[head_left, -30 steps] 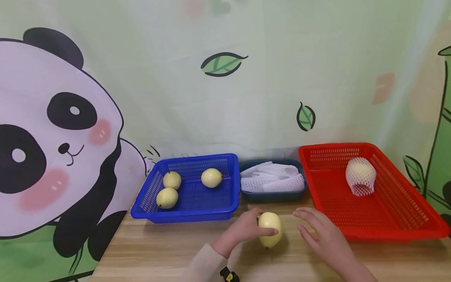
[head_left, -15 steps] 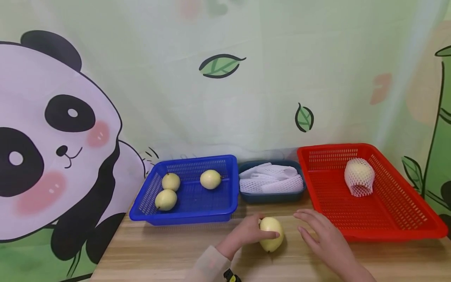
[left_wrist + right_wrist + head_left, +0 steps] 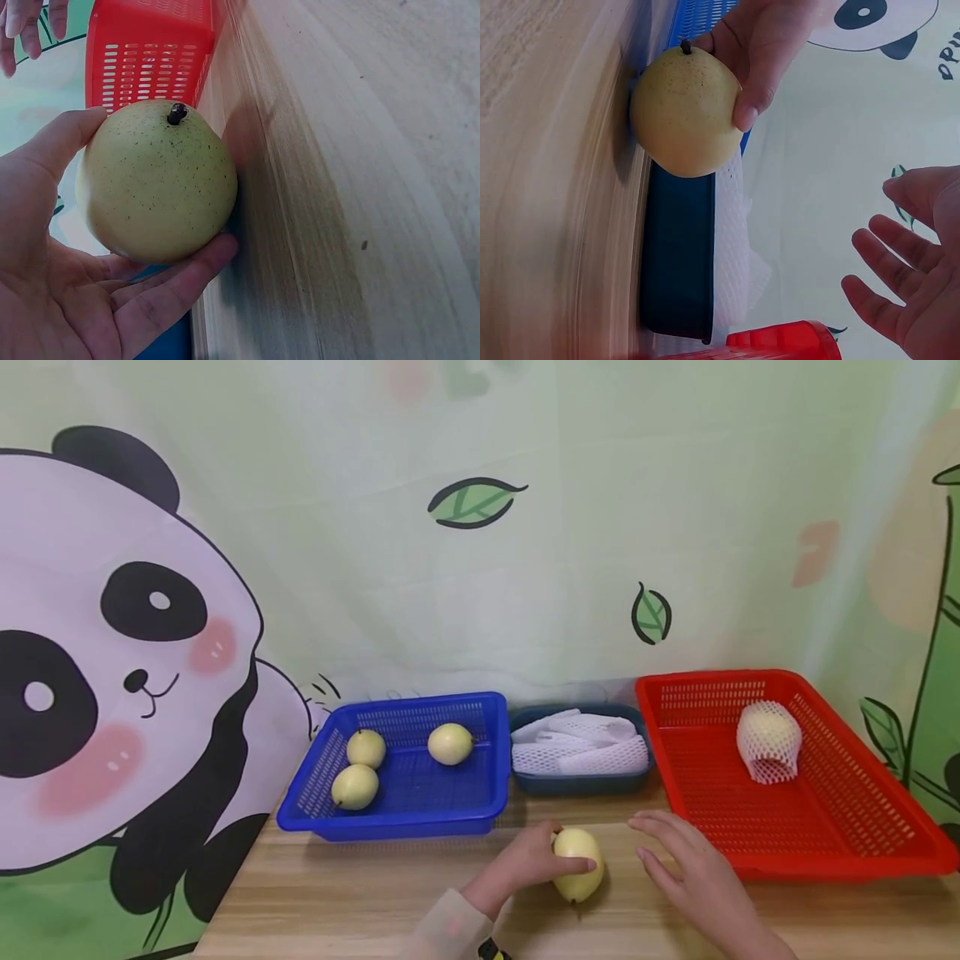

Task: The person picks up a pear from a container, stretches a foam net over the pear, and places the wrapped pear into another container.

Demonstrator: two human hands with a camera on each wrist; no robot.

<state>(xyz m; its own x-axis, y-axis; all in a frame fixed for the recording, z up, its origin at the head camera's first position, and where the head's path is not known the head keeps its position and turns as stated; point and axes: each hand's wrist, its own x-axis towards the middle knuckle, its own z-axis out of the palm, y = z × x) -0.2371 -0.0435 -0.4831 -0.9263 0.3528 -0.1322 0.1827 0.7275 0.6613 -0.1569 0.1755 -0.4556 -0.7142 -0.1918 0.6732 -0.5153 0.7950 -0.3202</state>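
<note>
My left hand [image 3: 531, 860] grips a pale yellow pear [image 3: 579, 867] low over the wooden table, thumb on one side and fingers on the other. In the left wrist view the pear [image 3: 157, 184] shows its dark stem and brown specks. Whether it touches the table I cannot tell. My right hand [image 3: 693, 881] hovers to the right of the pear, apart from it and holding nothing. Its spread fingers show in the right wrist view, where the right hand [image 3: 919, 262] is at the right edge.
A blue basket [image 3: 408, 822] at the left holds several pears, among them one pear [image 3: 450, 744]. Behind the hands, a dark teal tray [image 3: 581, 785] carries white foam net sleeves [image 3: 577, 742]. The red basket [image 3: 825, 864] on the right contains a net-wrapped pear [image 3: 768, 739].
The pear in my left hand has come slightly nearer to me, and its stem end has turned a little. My right hand has stayed almost still.
</note>
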